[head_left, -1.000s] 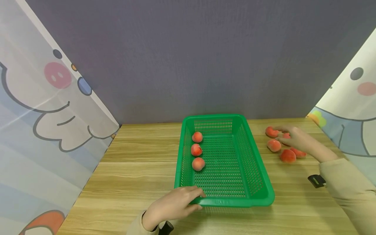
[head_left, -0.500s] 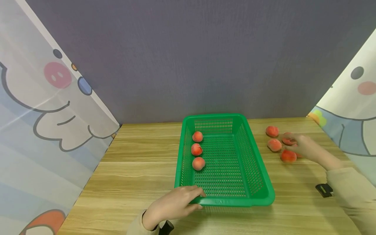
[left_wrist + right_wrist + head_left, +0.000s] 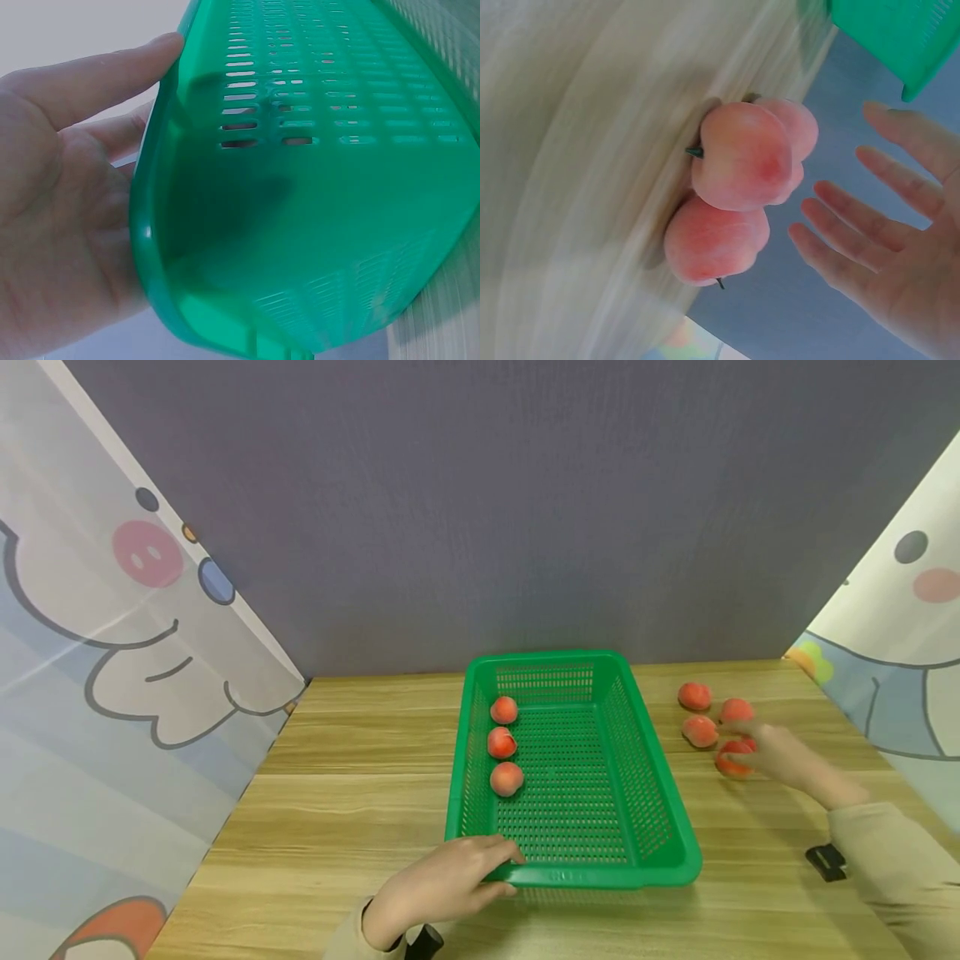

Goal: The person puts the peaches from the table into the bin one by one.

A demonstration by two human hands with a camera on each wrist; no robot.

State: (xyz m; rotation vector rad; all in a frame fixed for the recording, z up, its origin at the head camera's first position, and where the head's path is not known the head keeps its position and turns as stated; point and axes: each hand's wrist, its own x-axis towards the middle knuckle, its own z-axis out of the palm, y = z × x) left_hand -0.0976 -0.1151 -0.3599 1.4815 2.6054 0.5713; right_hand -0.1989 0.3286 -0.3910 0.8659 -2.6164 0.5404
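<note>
My left hand (image 3: pixel 450 881) grips the near rim of a green plastic basket (image 3: pixel 585 877) at its left corner. In the left wrist view the thumb (image 3: pixel 150 56) lies along one side of the rim, with the fingers partly hidden behind it. Over several red-pink peaches on the right of the table is my right hand (image 3: pixel 783 764), holding nothing. Its fingers (image 3: pixel 855 214) are spread in the right wrist view, apart from the stemmed peaches (image 3: pixel 742 157). The hand overlaps the nearest peach (image 3: pixel 729 762) in the head view.
Three peaches (image 3: pixel 502 743) form a row along the basket's left inner side. Behind the wooden table (image 3: pixel 337 777) rises a dark grey panel (image 3: pixel 480 527). Cartoon-printed sheets (image 3: pixel 67 693) flank both sides.
My right hand has moved from over the farther peaches back toward me and slightly right, covering the rightmost peach. The left hand and basket have stayed in place.
</note>
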